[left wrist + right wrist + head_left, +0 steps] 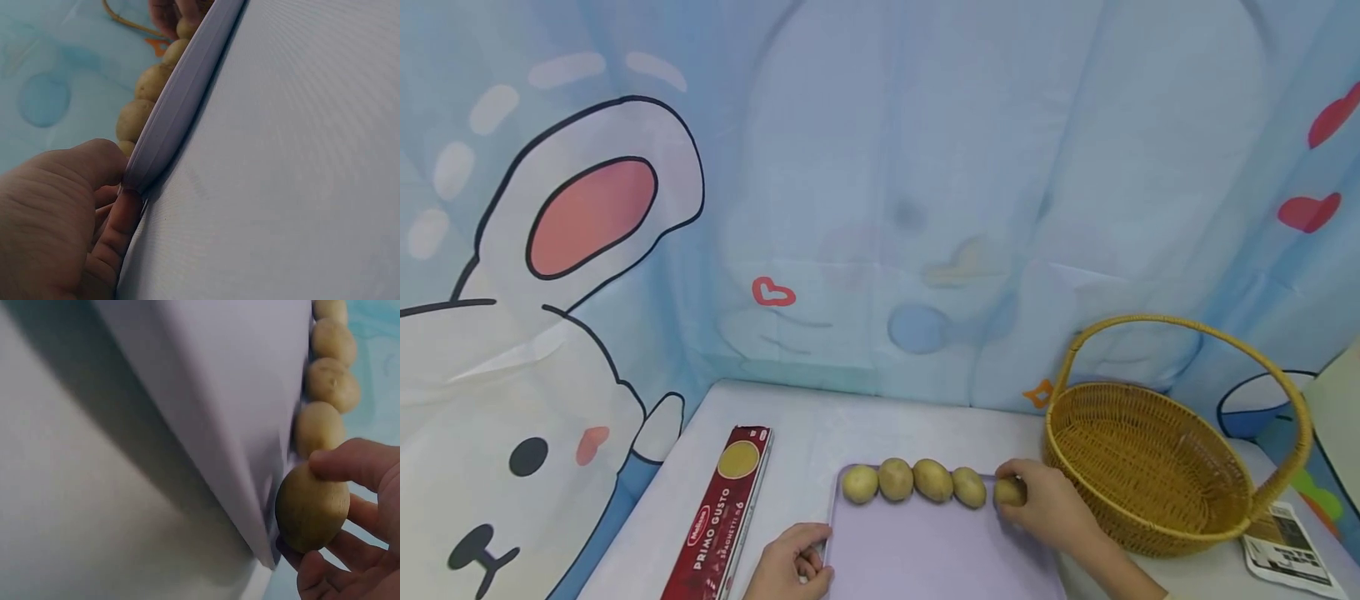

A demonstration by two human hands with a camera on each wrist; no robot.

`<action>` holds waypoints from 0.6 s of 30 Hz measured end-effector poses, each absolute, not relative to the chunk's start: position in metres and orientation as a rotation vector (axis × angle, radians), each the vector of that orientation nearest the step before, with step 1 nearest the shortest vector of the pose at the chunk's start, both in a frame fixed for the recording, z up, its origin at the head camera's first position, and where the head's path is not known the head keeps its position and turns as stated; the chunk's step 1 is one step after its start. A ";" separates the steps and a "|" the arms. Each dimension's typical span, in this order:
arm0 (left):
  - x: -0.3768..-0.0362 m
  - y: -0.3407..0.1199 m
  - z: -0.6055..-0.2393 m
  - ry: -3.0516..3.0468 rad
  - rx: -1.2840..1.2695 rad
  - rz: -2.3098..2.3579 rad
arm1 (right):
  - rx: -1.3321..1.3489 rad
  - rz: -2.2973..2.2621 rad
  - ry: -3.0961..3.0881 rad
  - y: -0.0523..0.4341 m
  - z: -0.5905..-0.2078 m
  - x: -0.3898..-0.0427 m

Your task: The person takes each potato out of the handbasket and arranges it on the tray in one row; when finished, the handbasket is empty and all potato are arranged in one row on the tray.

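My right hand (1051, 507) grips a potato (311, 509) at the far right corner of a light purple tray (940, 554). In the right wrist view the thumb lies on the potato's upper side and the other fingers curl round from behind and below. Several more potatoes (932, 481) sit side by side along the tray's far edge, to the left of the held one. At the tray's left side, my left hand (792, 562) pinches the rim (172, 109), with the thumb above and a finger beneath, as the left wrist view shows.
A brown wicker basket (1150, 537) with a tall handle stands right of the tray, close behind my right hand. Left of the tray lies a red spaghetti box (718, 517). A white printed packet (1288, 546) lies beside the basket. A cartoon curtain (887, 208) hangs behind the white table (805, 417).
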State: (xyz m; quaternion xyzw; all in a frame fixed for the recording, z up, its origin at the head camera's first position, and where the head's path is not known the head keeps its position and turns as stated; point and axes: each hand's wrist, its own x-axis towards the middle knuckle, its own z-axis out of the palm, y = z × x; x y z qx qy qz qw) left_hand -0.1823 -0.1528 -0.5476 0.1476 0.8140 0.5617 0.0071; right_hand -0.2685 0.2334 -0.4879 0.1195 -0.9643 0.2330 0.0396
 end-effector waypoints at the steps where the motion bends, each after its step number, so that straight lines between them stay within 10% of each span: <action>1: -0.182 -0.153 -0.548 2.546 0.461 1.753 | 0.372 0.705 -2.959 0.233 -0.489 -0.268; 18: -0.181 -0.152 -0.546 2.535 0.445 1.760 | 0.420 0.634 -2.956 0.231 -0.485 -0.265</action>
